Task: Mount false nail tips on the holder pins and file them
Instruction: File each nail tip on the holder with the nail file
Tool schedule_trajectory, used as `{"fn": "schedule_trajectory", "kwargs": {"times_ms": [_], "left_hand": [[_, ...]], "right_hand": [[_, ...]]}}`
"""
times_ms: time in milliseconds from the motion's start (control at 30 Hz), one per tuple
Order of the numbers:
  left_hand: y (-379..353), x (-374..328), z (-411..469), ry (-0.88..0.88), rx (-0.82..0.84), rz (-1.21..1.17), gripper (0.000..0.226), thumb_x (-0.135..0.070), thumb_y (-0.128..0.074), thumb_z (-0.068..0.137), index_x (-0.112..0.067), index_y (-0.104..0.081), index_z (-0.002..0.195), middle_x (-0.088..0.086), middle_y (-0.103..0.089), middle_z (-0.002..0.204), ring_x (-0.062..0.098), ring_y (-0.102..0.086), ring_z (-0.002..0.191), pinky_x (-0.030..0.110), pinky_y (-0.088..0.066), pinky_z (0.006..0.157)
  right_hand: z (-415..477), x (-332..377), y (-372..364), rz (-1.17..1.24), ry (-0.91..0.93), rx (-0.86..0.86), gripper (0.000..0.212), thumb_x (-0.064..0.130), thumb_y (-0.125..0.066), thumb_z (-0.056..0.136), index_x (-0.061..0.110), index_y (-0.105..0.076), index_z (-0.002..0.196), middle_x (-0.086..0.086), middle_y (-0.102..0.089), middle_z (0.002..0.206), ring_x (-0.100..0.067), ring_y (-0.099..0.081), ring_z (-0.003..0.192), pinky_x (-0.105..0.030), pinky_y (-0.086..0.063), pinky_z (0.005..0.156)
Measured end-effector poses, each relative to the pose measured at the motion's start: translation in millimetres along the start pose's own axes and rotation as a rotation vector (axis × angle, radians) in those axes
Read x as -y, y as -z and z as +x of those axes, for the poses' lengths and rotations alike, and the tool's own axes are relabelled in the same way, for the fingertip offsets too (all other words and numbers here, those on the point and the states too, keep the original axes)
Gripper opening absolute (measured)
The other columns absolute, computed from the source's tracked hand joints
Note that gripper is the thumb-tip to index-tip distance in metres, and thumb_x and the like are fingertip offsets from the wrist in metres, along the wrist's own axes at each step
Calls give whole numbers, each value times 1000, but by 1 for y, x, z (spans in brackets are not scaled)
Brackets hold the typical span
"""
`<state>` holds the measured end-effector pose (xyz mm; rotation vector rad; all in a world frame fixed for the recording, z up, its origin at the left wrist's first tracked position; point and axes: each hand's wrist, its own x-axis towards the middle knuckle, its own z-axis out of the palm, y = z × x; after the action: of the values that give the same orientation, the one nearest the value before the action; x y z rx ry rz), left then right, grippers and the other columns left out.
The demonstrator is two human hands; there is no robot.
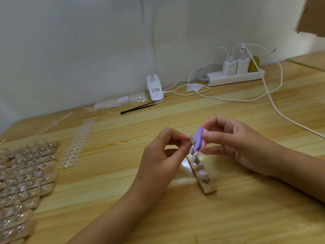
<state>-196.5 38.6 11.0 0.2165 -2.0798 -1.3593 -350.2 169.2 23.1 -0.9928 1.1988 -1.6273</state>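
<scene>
Pale wooden tabletop (123, 180) carries a holder strip (204, 178) with metal pins, lying just below both hands. Fingers of the left hand (163, 155) pinch a clear nail tip (191, 136) right beside a purple and pink file block (199, 140), which the right hand (237, 147) grips between thumb and fingers. More holder strips (22, 173) lie stacked far left

wall (70, 41): pale, plain | table (175, 217): light wood | clip lamp (154, 88): white
</scene>
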Motion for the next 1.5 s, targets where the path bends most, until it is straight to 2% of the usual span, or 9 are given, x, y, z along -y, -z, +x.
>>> {"fn": "schedule_trajectory", "kwargs": {"times_ms": [133, 300, 600, 767, 900, 1067, 1200, 1333, 1500], "left_hand": [[0, 0, 0, 0, 9, -15, 14, -7, -68, 90, -20, -67, 96, -5, -68, 92, 11, -65, 91, 30, -58, 79], [0, -1, 0, 11, 4, -40, 10, -10, -69, 89, -19, -70, 95, 0, -71, 92, 14, -67, 87, 33, -58, 77], [-1, -4, -2, 13, 10, -89, 4, -20, -70, 83, -23, -66, 84, 0, -73, 81, 10, -70, 73, 20, -54, 68], [-2, -3, -2, 1, 25, -50, 13, -19, -72, 85, -30, -66, 82, -2, -74, 86, 12, -72, 76, 25, -57, 71], [-2, -2, -3, -29, -5, -3, 14, -18, -70, 84, -32, -65, 82, -5, -72, 80, 12, -70, 73, 35, -59, 72], [-4, -5, -4, -70, 1, 32, 22, -16, -69, 85, -38, -64, 83, -11, -73, 86, 7, -69, 72, 22, -54, 70], [-2, -4, -4, -76, -23, 39, 17, -17, -69, 86, -32, -63, 82, -6, -72, 81, 7, -67, 71, 25, -55, 69], [-3, -6, -5, -108, -30, 53, 18, -14, -68, 86, -30, -61, 83, -5, -74, 88, 7, -68, 73, 25, -56, 70], [-2, -4, -4, -86, -50, 13, 9, -15, -68, 86, -22, -63, 86, -1, -73, 87, 10, -68, 75, 27, -56, 71]], "right_hand": [[3, 5, 6, 27, 65, -186, 23, 18, -73, 76, 12, -64, 95, -2, -72, 82, -10, -70, 76, -19, -56, 66], [-1, -1, 0, -54, 23, 35, 15, 21, -76, 79, 22, -71, 94, -4, -71, 87, -13, -70, 79, -21, -56, 69], [-2, 0, 0, -87, 48, 45, 18, 28, -74, 79, 23, -72, 96, -2, -71, 87, -12, -70, 78, -22, -56, 69], [3, 1, 6, -8, 99, -151, 14, 24, -81, 76, 26, -76, 89, 2, -69, 81, -9, -69, 75, -20, -56, 69], [-2, 2, 0, -49, 40, 58, 11, 25, -75, 80, 23, -74, 91, -2, -70, 84, -10, -69, 72, -21, -55, 67], [2, 3, 7, 33, 83, -168, 15, 23, -78, 76, 20, -73, 90, 2, -70, 81, -7, -69, 74, -18, -55, 66], [-2, 1, 0, -13, 24, 72, 12, 22, -76, 81, 21, -73, 93, -2, -71, 87, -12, -70, 77, -21, -56, 69], [4, 1, 5, 60, 89, -191, 23, 19, -76, 74, 14, -70, 96, -1, -69, 81, -9, -70, 76, -19, -56, 69], [-2, 0, 1, -32, -8, 110, 14, 23, -74, 81, 20, -73, 95, -4, -70, 88, -12, -69, 78, -21, -56, 68]]}}
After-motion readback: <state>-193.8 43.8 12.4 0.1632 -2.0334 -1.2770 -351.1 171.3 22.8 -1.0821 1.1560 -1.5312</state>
